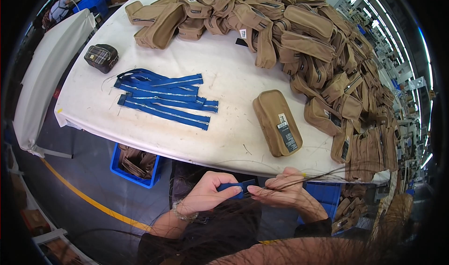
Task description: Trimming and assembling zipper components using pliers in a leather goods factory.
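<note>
Just off the table's near edge, my left hand (211, 190) pinches a short blue zipper (226, 187) between thumb and fingers. Right beside it, my right hand (283, 188) is closed with its thumb and fingertips at the zipper's other end. Whether a small pull or thread sits in that pinch is too small to tell. Several blue zippers (163, 111) with silver teeth lie in a loose bundle on the white table (224, 138). A brown zip pouch (269, 120) with a black and white tag lies farther right.
Brown pouches (308, 24) are heaped along the table's far and right side. A small plaid pouch (101, 58) stands at the left. Below the table are a blue crate (154, 178) of brown pieces and a blue bin (322, 195) at the right. Strands of hair cross the lower view.
</note>
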Demonstrator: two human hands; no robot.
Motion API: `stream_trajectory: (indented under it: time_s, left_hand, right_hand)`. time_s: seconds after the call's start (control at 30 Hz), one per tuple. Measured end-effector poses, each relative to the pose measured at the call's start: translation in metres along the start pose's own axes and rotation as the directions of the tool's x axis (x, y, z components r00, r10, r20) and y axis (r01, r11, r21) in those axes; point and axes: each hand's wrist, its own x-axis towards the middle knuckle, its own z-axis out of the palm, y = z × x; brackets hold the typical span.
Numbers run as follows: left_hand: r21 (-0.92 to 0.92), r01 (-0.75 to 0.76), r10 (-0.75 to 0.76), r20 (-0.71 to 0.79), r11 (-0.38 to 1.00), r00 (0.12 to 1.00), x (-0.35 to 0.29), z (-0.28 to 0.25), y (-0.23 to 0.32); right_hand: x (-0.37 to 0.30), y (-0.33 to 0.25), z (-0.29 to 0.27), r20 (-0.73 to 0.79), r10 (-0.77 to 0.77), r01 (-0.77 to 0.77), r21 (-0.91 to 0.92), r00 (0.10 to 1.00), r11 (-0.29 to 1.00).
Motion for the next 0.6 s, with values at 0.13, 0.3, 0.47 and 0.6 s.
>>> stream_trajectory:
  time_s: [0.13,0.3,0.47,0.6]
  left_hand:
    - [0.070,-0.018,0.020,-0.027,0.997,0.999,-0.001,0.001,0.011]
    - [0.061,0.007,-0.005,-0.031,0.998,1.000,0.000,0.000,0.014]
    - [0.021,0.006,-0.005,-0.041,1.000,0.999,0.001,0.002,0.011]
    - [0.059,0.038,-0.035,-0.044,0.998,0.998,-0.001,0.003,0.014]
  right_hand:
    - [0.002,-0.004,-0.006,-0.002,0.042,-0.042,-0.085,0.999,0.995]
    - [0.010,-0.010,-0.017,-0.001,0.078,-0.077,-0.215,0.997,0.974]
    - [0.012,-0.010,-0.019,-0.004,0.064,-0.063,-0.248,0.998,0.967]
    - [0.016,-0.011,-0.021,0.020,0.049,-0.042,-0.258,0.999,0.965]
